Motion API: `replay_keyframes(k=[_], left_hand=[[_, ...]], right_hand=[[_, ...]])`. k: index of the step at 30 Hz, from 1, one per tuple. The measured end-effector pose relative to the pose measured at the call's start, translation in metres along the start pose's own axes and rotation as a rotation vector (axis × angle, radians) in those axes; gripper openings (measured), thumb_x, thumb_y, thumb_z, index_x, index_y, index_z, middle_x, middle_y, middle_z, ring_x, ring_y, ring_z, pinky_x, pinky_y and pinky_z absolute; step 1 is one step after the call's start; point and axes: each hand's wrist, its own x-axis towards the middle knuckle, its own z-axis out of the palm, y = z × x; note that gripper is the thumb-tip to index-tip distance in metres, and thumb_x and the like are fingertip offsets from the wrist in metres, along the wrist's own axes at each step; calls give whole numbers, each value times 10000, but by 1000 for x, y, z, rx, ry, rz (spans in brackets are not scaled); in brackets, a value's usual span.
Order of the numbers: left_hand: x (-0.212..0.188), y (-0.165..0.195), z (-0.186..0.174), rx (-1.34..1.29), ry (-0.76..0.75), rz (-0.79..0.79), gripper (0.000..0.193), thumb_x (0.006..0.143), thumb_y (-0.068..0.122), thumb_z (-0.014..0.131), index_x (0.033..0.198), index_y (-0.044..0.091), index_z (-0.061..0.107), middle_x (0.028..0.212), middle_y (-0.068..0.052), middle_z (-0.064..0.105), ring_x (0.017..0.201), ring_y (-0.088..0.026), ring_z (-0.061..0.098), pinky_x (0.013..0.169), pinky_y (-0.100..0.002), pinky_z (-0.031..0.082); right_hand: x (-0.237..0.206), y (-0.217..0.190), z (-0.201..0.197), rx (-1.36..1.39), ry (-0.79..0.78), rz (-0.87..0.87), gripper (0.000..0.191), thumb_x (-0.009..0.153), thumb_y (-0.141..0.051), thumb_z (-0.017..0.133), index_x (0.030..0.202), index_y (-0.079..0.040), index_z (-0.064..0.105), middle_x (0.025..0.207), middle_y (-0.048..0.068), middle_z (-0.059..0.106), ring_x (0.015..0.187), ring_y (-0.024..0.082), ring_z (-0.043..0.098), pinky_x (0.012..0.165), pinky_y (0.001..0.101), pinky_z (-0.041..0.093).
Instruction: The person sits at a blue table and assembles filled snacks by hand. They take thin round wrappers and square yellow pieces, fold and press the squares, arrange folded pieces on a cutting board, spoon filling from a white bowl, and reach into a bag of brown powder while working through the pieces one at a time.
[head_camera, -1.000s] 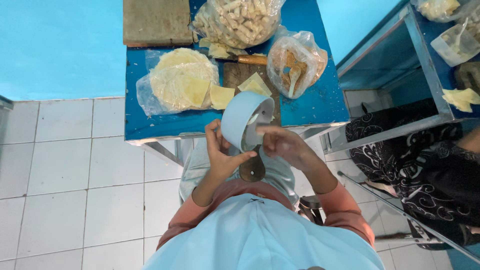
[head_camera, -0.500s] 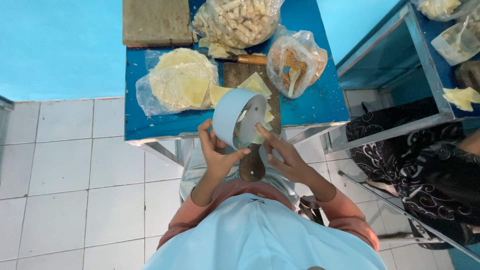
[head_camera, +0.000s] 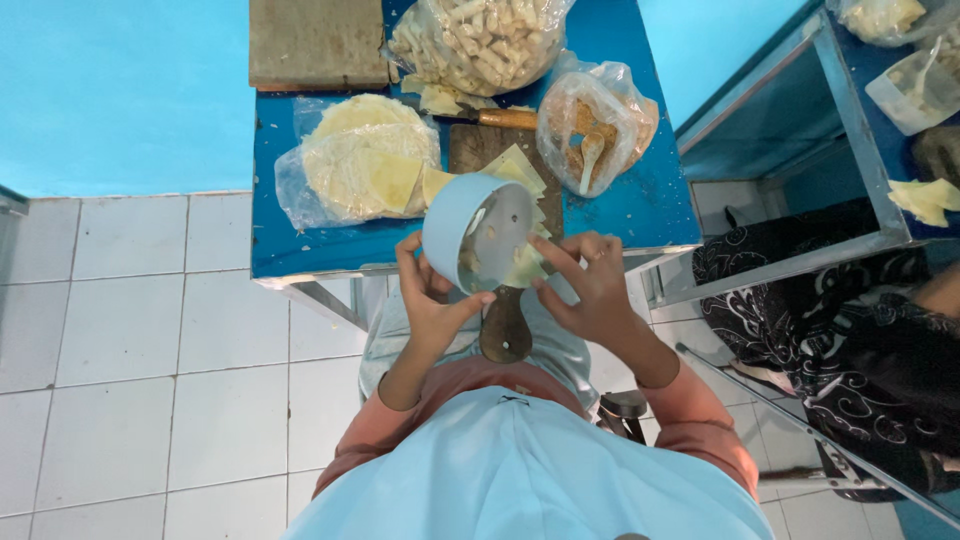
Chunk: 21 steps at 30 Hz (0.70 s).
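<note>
My left hand (head_camera: 432, 302) grips a pale blue bowl (head_camera: 462, 230) tilted on its side, its metal inside facing right with bits of filling in it. My right hand (head_camera: 590, 288) reaches to the bowl's mouth, fingers pinching a thin pale yellow wrapper (head_camera: 524, 266) with filling at the rim. Both hands hover over the near edge of a small blue table (head_camera: 620, 205). Under them lies a wooden cutting board (head_camera: 478, 146) whose handle (head_camera: 505, 328) juts toward me, with cut yellow wrapper pieces (head_camera: 517, 168) on it.
On the table: a clear bag of round yellow wrappers (head_camera: 360, 165), a bag of rolled pieces (head_camera: 475, 42), a bag of brown filling with a spoon (head_camera: 592, 118), a wooden block (head_camera: 316, 42). A knife handle (head_camera: 506, 118) lies behind the board. Another person in black patterned cloth (head_camera: 850, 330) sits right, by a blue metal rack (head_camera: 850, 120).
The bowl has tipped further on its side and sunk slightly. My right hand has moved from the bowl's rim to pinching a wrapper at its mouth.
</note>
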Motion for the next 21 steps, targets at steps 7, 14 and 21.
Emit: replay_keyframes(k=[7, 14, 21], left_hand=[[0, 0, 0, -7, -6, -24, 1001, 735, 123, 969, 1465, 69, 287, 1389, -136, 558, 1308, -212, 576, 1113, -380, 518], [2, -12, -10, -62, -44, -23, 1048, 682, 172, 1011, 1453, 72, 308, 1409, -121, 550, 1325, -211, 567, 1128, -391, 510], [-3, -36, -24, 1, -72, 120, 1156, 567, 284, 1046, 1461, 95, 337, 1461, -75, 479, 1376, -195, 524, 1201, -382, 446]], right_hand=[[6, -2, -1, 164, -110, -17, 607, 777, -56, 787, 1358, -158, 646, 985, 28, 574, 930, 225, 565, 844, 399, 360], [-12, 12, 7, 1138, -423, 362, 509, 852, -3, 689, 1355, -77, 662, 1149, 52, 586, 938, 159, 533, 855, 308, 464], [-15, -7, 8, 1038, -432, 322, 730, 916, 50, 646, 1598, -66, 413, 975, 10, 531, 924, 132, 540, 893, 298, 498]])
